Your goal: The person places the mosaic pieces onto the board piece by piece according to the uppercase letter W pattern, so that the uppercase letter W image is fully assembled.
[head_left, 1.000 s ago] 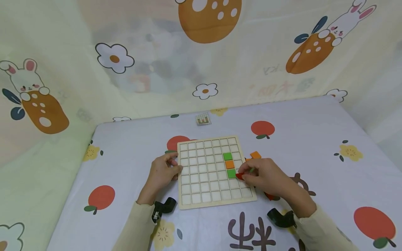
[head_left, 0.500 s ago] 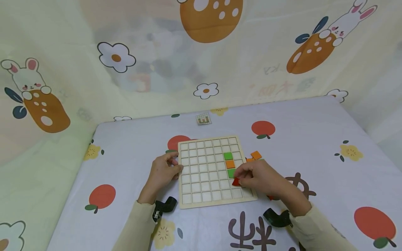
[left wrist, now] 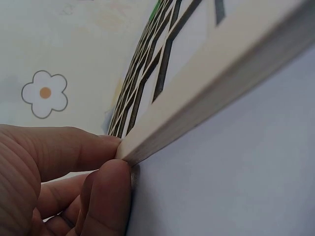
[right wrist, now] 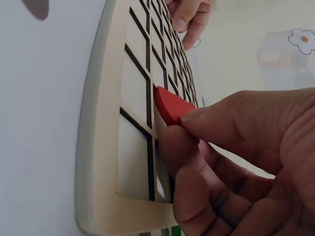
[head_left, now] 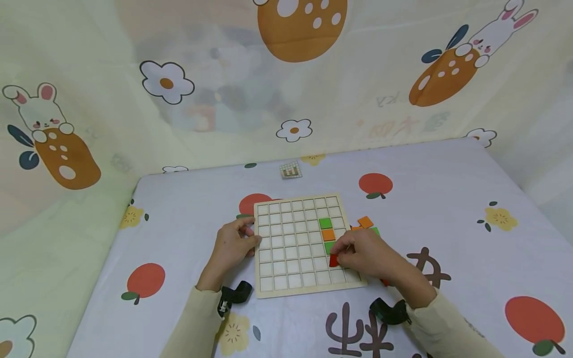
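Below the lower green tile, my right hand pinches the red tile, shifted down from that one's side and seemingly continuing its column, though not yet flat; my left hand grips the grid board.

Grid board: looks like wood, matt, smooth along the edge. Red tile: smooth, matt face, base material unclear. Tablecloth: smooth, matt, printed. Backdrop sheet: thin, slightly translucent. Sleeves: matt cloth. Wrist cameras: plastic-looking, slight gloss.
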Demonstrator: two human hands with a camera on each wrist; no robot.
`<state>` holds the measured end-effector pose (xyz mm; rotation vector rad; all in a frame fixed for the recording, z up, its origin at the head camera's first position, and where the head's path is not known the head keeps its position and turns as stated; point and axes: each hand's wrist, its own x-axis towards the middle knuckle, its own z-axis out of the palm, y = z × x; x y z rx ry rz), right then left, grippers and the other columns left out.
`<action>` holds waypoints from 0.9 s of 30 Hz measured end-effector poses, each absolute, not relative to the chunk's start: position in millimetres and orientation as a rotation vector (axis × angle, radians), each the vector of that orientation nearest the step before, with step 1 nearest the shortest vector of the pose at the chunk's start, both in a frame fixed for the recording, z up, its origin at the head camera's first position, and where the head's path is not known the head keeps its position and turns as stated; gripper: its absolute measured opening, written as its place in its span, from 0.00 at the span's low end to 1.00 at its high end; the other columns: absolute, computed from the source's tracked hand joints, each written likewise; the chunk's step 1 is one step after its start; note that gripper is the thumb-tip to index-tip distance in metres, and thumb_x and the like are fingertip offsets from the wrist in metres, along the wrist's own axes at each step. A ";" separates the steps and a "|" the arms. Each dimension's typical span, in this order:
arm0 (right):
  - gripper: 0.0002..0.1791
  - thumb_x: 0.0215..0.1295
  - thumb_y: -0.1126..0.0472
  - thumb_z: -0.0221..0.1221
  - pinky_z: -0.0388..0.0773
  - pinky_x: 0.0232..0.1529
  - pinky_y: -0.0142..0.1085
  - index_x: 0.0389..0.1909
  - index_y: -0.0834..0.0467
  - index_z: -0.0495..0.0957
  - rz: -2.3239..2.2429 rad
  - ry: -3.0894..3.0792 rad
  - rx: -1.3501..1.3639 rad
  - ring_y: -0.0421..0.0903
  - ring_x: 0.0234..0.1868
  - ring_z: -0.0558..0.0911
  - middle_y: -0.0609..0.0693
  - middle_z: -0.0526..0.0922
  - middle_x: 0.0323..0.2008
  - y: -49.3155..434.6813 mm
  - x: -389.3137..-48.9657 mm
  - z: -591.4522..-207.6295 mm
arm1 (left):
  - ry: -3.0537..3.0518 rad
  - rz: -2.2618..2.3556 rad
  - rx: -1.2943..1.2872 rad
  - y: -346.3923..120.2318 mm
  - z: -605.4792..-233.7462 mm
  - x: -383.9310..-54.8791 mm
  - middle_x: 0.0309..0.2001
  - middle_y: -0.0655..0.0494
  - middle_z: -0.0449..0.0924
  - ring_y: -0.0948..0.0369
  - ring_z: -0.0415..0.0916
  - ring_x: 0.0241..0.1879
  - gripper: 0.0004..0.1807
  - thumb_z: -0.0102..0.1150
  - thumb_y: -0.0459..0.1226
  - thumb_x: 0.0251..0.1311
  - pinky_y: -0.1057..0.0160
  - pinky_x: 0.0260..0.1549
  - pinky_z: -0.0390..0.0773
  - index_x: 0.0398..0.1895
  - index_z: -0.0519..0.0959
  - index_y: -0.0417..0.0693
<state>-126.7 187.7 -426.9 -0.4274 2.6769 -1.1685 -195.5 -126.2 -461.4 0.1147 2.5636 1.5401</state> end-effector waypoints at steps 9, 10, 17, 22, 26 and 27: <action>0.10 0.58 0.72 0.66 0.77 0.31 0.31 0.35 0.56 0.91 -1.125 2.685 -0.414 0.43 0.37 0.77 0.44 0.85 0.35 184.8 -127.1 -426.6 | 2.573 1.532 0.132 -126.1 -462.6 -195.0 0.34 0.48 0.79 0.62 0.76 0.17 0.28 0.69 0.26 0.60 0.69 0.18 0.79 0.65 0.78 0.34; 0.10 0.58 0.72 0.66 0.76 0.31 0.31 0.35 0.56 0.91 -1.120 2.688 -0.418 0.43 0.37 0.77 0.44 0.85 0.34 184.7 -127.4 -426.7 | 2.572 1.532 0.132 -126.2 -462.7 -195.2 0.34 0.48 0.79 0.62 0.76 0.17 0.28 0.69 0.26 0.60 0.69 0.18 0.79 0.65 0.78 0.35; 0.10 0.58 0.72 0.66 0.75 0.31 0.32 0.35 0.57 0.92 -1.133 2.711 -0.450 0.42 0.35 0.76 0.43 0.83 0.32 181.9 -127.9 -427.4 | 2.565 1.539 0.130 -126.3 -461.8 -195.7 0.35 0.48 0.79 0.62 0.76 0.18 0.28 0.69 0.26 0.60 0.68 0.18 0.79 0.66 0.78 0.35; 0.10 0.57 0.73 0.66 0.73 0.29 0.31 0.33 0.56 0.91 -1.136 2.744 -0.466 0.41 0.33 0.74 0.42 0.80 0.29 179.3 -127.0 -430.2 | 2.568 1.534 0.128 -126.4 -461.6 -195.9 0.35 0.48 0.79 0.62 0.76 0.18 0.28 0.69 0.26 0.60 0.68 0.18 0.79 0.65 0.78 0.35; 0.10 0.55 0.73 0.67 0.73 0.27 0.31 0.31 0.56 0.91 -1.133 2.761 -0.473 0.40 0.31 0.73 0.42 0.79 0.28 177.8 -126.4 -431.8 | 2.566 1.534 0.124 -126.4 -461.4 -195.9 0.35 0.48 0.79 0.62 0.76 0.18 0.28 0.69 0.26 0.59 0.68 0.19 0.80 0.65 0.78 0.35; 0.10 0.55 0.73 0.67 0.73 0.27 0.31 0.31 0.55 0.91 -1.131 2.763 -0.474 0.39 0.31 0.73 0.41 0.79 0.28 177.6 -126.2 -431.7 | 2.566 1.534 0.124 -126.4 -461.3 -195.8 0.35 0.48 0.79 0.62 0.76 0.18 0.28 0.69 0.26 0.59 0.68 0.19 0.80 0.65 0.78 0.35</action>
